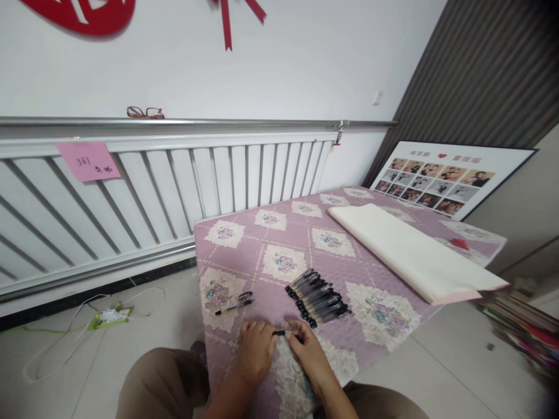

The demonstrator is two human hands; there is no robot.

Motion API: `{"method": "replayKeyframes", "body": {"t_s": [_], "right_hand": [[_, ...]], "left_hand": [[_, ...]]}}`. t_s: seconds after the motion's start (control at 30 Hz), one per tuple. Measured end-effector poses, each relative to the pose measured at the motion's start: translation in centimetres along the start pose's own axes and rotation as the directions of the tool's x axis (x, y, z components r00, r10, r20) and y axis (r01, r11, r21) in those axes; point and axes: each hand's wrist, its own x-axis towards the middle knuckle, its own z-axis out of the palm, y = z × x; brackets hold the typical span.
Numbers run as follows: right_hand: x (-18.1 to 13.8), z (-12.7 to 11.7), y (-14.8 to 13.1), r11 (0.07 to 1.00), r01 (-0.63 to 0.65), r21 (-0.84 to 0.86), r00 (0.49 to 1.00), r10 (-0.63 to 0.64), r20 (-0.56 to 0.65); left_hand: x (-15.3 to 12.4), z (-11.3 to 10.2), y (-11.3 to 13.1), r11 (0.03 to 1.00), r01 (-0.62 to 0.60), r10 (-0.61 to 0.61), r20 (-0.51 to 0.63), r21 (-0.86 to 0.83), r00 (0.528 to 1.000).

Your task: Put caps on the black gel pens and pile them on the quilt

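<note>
Near the table's front edge, my left hand [257, 349] is closed around one end of a dark pen [279, 333], which points toward my right hand. My right hand [309, 350] pinches the other end with thumb and fingers, where a small pale tip shows. Whether the pen is in one piece or two I cannot tell. Just beyond my right hand lies a row of several black-capped gel pens [317, 297], side by side. Up and to the left of my left hand rest a loose pen [234, 306] and a short black pen cap [245, 295].
A purple floral cloth covers the table [262, 250]. A folded cream sheet [402, 250] lies on the right, with a photo board [441, 177] behind. A white radiator [244, 174] borders the back. On the left floor is a green power strip [110, 318] with cables.
</note>
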Motion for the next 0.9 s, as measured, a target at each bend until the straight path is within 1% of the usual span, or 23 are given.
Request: {"method": "replayKeyframes", "body": {"t_s": [0.13, 0.23, 0.33, 0.43, 0.5, 0.6, 0.73, 0.8, 0.9], "right_hand": [[0.1, 0.2, 0.0, 0.997, -0.011, -0.073, 1.000, 0.011, 0.006], [0.0, 0.2, 0.2, 0.997, 0.001, -0.075, 1.000, 0.000, 0.017], [-0.1, 0.0, 0.5, 0.999, -0.047, -0.009, 0.998, 0.048, 0.031], [-0.2, -0.2, 0.8, 0.987, -0.130, 0.100, 0.991, 0.126, 0.038], [-0.3, -0.2, 1.0, 0.972, -0.160, 0.170, 0.987, 0.158, 0.028], [-0.3, -0.1, 1.2, 0.957, -0.143, 0.254, 0.988, 0.152, -0.014], [-0.4, 0.1, 1.2, 0.935, -0.102, 0.339, 0.984, 0.146, -0.106], [-0.5, 0.1, 1.2, 0.935, -0.093, 0.341, 0.981, 0.145, -0.130], [-0.5, 0.0, 1.3, 0.955, -0.093, 0.281, 0.983, 0.134, -0.129]], "left_hand": [[0.0, 0.0, 0.0, 1.000, 0.003, -0.003, 0.009, 0.006, 1.000], [0.0, -0.2, 0.0, 1.000, 0.000, 0.000, 0.019, 0.001, 1.000], [0.1, -0.4, 0.1, 1.000, 0.001, -0.001, 0.017, -0.006, 1.000], [0.1, -0.5, 0.2, 1.000, 0.006, -0.006, 0.014, -0.009, 1.000], [0.1, -0.5, 0.2, 1.000, 0.015, -0.015, 0.006, -0.015, 1.000], [0.0, -0.5, 0.2, 0.999, 0.032, -0.032, -0.001, -0.036, 0.999], [0.0, -0.5, 0.1, 0.997, 0.046, -0.048, -0.022, -0.065, 0.999], [0.0, -0.3, 0.0, 0.995, 0.057, -0.061, -0.042, -0.082, 0.997], [0.1, -0.1, -0.2, 0.990, 0.087, -0.095, -0.068, -0.110, 0.993]]}}
